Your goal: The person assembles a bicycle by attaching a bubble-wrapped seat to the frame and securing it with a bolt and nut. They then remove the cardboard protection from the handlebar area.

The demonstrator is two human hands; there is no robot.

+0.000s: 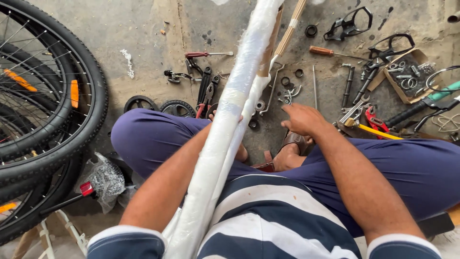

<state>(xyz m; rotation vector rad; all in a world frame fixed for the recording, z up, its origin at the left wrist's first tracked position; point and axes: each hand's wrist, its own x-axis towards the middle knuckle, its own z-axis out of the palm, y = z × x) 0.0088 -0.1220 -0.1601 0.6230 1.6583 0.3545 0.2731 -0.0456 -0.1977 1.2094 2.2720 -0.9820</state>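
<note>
My left hand (235,117) grips the long white foam-wrapped tube (230,110); my right hand (302,120) reaches out, fingers loose and holding nothing. The tube could tip onto the small metal rings (287,81) on the floor.

**Even daylight, soft shadows, slight edge bending**

The scene is lit brightly and evenly by diffuse light. Only faint, soft shadows are cast under the tools on the concrete floor (143,38). The white wrapped tube (230,120) is nearly washed out toward 12 o'clock. Focus is held sharp throughout; mild wide-angle curving is seen at the bicycle tyre (91,96) around 9 o'clock.
</note>
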